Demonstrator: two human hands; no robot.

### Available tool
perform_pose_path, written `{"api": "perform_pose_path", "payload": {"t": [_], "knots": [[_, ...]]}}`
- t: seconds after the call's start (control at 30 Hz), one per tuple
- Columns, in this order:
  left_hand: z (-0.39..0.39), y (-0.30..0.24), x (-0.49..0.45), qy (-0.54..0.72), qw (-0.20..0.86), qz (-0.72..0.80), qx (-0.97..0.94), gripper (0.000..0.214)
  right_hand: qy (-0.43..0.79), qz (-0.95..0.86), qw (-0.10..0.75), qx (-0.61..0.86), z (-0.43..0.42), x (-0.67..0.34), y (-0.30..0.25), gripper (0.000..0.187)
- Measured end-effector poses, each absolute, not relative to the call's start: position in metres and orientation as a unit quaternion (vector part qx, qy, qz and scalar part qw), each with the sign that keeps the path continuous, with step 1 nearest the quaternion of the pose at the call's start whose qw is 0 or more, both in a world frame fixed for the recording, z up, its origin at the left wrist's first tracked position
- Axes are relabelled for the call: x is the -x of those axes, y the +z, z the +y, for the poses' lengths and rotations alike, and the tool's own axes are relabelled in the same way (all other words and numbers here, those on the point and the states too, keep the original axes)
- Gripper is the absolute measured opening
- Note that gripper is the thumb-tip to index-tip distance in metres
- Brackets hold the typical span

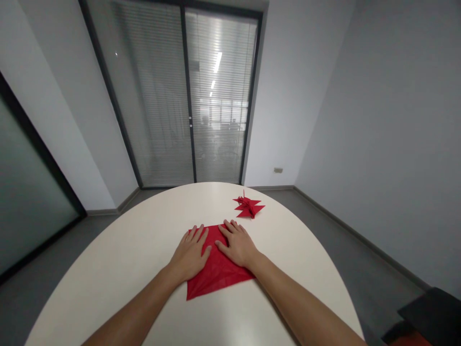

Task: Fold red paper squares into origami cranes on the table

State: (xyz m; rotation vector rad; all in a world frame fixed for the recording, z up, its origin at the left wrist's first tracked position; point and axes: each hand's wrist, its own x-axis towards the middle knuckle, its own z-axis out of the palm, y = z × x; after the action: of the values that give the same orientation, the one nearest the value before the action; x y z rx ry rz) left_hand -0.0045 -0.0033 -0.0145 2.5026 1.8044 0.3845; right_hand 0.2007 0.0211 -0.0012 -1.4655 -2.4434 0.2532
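L hand & R hand flat, nothing gripped, palms-down on red paper; folded red pcs just beyond R hand.

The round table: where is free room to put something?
Free: table between the left hand and left edge, and between the right arm and right edge. Crowded: near the right hand, with folded paper beyond it and the red sheet under both hands.

White round-edged table, glossy top. Creased red paper sheet flat on it; spiky folded red paper cluster just beyond, far right.
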Motion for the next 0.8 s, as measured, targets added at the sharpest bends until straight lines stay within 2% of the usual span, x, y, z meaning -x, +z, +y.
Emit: {"api": "perform_pose_path", "payload": {"t": [0.13,0.33,0.4,0.57,0.8], "knots": [[-0.012,-0.009,-0.004,0.150,-0.006,0.568,-0.809,0.053,0.067,-0.834,0.145,0.527,0.026,-0.197,-0.001,0.062],[-0.016,-0.017,-0.009,0.150,0.046,0.555,-0.817,0.058,0.043,-0.856,0.205,0.473,0.024,-0.195,0.008,0.045],[-0.013,-0.021,-0.007,0.141,0.035,0.561,-0.815,0.055,0.071,-0.867,0.217,0.443,0.019,-0.195,0.007,0.051],[-0.006,-0.022,-0.002,0.101,0.006,0.565,-0.819,0.054,0.132,-0.886,0.128,0.426,0.010,-0.198,0.000,0.077],[-0.002,-0.022,0.008,0.101,-0.024,0.625,-0.774,0.054,0.138,-0.871,0.108,0.458,0.011,-0.201,0.002,0.090]]}}
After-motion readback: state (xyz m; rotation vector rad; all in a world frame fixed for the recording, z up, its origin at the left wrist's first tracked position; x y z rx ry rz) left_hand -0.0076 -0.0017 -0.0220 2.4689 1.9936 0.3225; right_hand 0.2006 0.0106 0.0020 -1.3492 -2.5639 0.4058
